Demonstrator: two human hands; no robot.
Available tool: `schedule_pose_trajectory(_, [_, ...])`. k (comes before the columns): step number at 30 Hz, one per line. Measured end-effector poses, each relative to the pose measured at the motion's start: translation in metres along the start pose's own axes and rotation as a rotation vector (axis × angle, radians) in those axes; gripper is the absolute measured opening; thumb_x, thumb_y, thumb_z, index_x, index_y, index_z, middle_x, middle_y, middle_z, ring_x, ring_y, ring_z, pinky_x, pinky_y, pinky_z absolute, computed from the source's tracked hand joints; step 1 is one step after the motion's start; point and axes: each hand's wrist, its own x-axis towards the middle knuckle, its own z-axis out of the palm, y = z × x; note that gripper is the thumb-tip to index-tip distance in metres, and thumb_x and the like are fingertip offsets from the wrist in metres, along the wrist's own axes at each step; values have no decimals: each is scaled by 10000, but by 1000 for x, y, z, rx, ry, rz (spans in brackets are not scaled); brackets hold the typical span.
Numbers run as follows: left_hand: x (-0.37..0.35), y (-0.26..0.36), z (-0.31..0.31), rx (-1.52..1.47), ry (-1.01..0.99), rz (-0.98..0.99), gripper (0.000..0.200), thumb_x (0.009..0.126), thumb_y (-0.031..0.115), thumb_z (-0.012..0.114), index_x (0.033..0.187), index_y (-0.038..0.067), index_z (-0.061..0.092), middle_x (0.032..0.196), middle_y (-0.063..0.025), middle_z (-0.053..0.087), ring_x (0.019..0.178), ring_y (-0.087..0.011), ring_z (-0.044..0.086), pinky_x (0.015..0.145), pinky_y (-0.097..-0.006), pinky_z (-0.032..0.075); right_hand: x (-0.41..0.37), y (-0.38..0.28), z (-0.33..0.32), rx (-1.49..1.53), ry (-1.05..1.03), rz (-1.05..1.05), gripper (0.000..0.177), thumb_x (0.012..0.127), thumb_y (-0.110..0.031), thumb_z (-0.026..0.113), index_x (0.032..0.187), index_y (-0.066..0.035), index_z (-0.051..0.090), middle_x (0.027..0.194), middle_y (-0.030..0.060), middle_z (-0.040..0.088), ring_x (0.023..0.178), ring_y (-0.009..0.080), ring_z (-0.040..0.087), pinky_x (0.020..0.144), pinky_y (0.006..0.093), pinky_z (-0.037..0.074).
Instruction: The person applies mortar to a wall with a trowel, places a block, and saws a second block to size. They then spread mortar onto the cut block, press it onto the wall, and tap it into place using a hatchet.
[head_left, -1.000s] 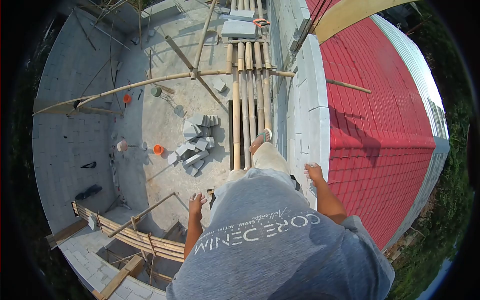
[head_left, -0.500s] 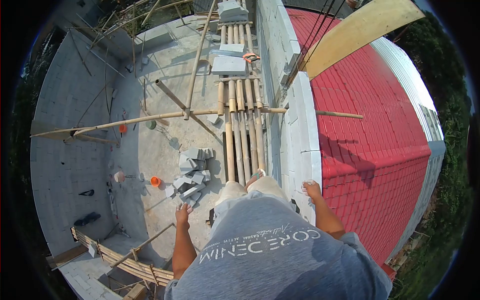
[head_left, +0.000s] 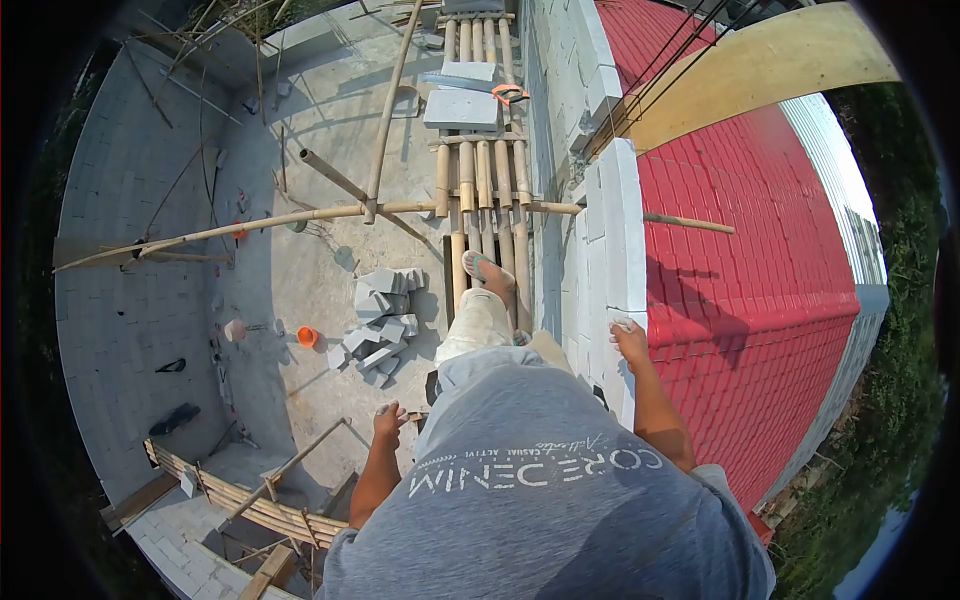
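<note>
My left hand (head_left: 388, 420) hangs in the air at my side, its fingers loosely bent and apart, holding nothing. My right hand (head_left: 628, 340) rests at the top of the pale block wall (head_left: 612, 240), with fingers apart and whitish dust on the tips. Underfoot is a walkway of bamboo poles (head_left: 487, 235); one sandalled foot (head_left: 488, 272) is forward on it. Farther along the walkway lie a large grey block (head_left: 461, 110) and a handsaw with an orange handle (head_left: 510, 94).
A bamboo pole (head_left: 290, 217) crosses the walkway ahead. Broken blocks (head_left: 380, 325) and an orange bucket (head_left: 308, 337) sit on the floor far below, left. A red tiled roof (head_left: 740, 240) and a curved yellowish board (head_left: 760, 75) are beyond the wall.
I have stepped forward along the bamboo walkway, one foot swinging out ahead. The saw and block look nearer. My left hand has drawn slightly inward; my right hand stays by the wall top.
</note>
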Motion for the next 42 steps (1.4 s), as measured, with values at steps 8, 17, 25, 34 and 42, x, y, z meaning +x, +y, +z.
schedule_pose_trajectory(8, [37,122,37,-196,29,162,677,941,317,645,1477,33,344,1153,-125,681,927,-192,691,631,-281,438,67,-91,15,-103,-83,16,383,891,-238,680,1225,-56,633,957,35,692,781,131,643,606,267,472])
schedule_pose_trajectory(17, [29,257,62,-133,-1,352,675,950,261,657,1472,-10,327,1143,-177,666,915,-212,678,864,-339,526,129,-198,31,50,-28,-27,325,916,-254,666,1193,-86,642,963,23,671,791,121,629,667,263,486])
schedule_pose_trajectory(25, [29,273,25,-426,151,408,643,957,197,643,1462,-63,343,1253,-173,597,1069,-223,648,871,-315,553,147,-185,68,-91,-165,82,309,893,-275,701,1136,-86,675,869,37,682,744,132,628,646,306,495])
schedule_pose_trajectory(34, [-9,182,96,-638,297,187,656,947,263,643,1460,-28,355,1148,-167,664,983,-232,672,836,-323,519,221,-272,76,-343,-394,8,237,886,-221,700,1070,-72,681,868,54,679,733,147,624,592,299,467])
schedule_pose_trajectory(42, [-42,146,209,-936,568,-28,727,864,303,713,1440,-29,419,1031,-131,706,837,-205,685,732,-340,533,346,-443,177,-702,-767,-269,256,941,-195,620,1174,-88,604,1017,73,670,812,202,672,622,296,497])
